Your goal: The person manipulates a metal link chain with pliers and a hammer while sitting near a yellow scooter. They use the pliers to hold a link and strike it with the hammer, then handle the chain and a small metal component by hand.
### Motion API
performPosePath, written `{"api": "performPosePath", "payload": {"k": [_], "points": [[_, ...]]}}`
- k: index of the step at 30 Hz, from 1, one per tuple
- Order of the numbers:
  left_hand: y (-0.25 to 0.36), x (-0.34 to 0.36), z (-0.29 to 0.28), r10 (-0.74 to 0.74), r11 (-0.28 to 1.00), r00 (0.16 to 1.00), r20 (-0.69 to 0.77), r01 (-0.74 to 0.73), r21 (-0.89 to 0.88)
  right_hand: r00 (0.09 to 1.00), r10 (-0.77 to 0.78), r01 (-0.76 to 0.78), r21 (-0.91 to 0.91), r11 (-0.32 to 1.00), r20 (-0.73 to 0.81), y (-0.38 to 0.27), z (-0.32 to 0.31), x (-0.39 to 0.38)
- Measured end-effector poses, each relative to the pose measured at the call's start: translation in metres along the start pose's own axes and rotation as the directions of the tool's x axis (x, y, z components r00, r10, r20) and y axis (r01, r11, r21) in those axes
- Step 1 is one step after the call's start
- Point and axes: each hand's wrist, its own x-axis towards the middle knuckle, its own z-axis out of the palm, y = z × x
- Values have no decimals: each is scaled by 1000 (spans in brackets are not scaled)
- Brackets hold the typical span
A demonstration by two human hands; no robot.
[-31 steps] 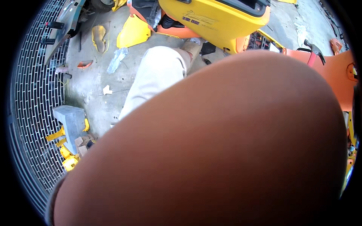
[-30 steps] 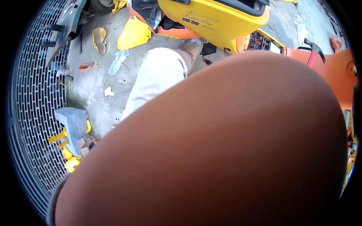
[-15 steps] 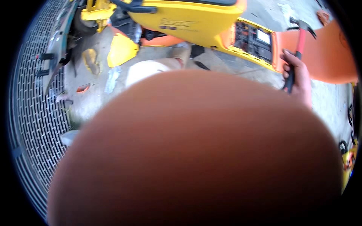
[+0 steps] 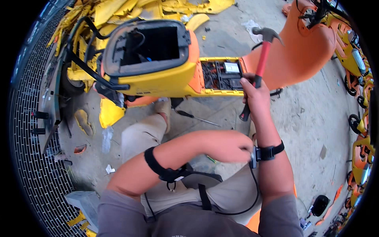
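Note:
My right hand [image 4: 254, 94] is wrapped round the black grip of a claw hammer [image 4: 263, 55], whose grey head points up and away from me. Below it, a black strap with a small device [image 4: 270, 153] circles my right wrist. My left hand [image 4: 233, 147] lies across my lap, fingers curled and slightly blurred, right beside that device; what it grips, if anything, is hidden. Just beyond the hammer stands a yellow and orange scooter body [image 4: 158, 85], its battery bay [image 4: 221, 74] uncovered, showing wires and a white-labelled part.
A screwdriver [image 4: 197, 117] lies on the concrete floor [image 4: 316, 118] before the scooter. Broken yellow panels [image 4: 130, 10] are heaped at the back left. More scooters [image 4: 361, 158] line the right edge. A grey grating [image 4: 33, 158] runs along the left.
My left arm, which covered most of the view, has dropped to my lap beside my right wrist. The hammer, still in my right hand, appears further left; the view has shifted too.

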Motion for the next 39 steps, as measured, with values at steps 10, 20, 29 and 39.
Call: {"api": "performPosePath", "payload": {"k": [10,20,29,39], "points": [[-115,-144,-34,-203,714,462,-864,-534,-453,981,193,-180,327,928,-5,-29,58,-42],[-143,-200,-35,-277,811,441,-854,-370,-454,977,166,-200,303,932,134,-46,114,-68],[-158,-175,-31,-269,955,537,-799,39,-296,944,305,-327,243,913,126,-27,129,-63],[-137,-163,-33,-281,915,587,-759,-75,-397,928,344,-356,63,933,142,-12,86,-56]]}}
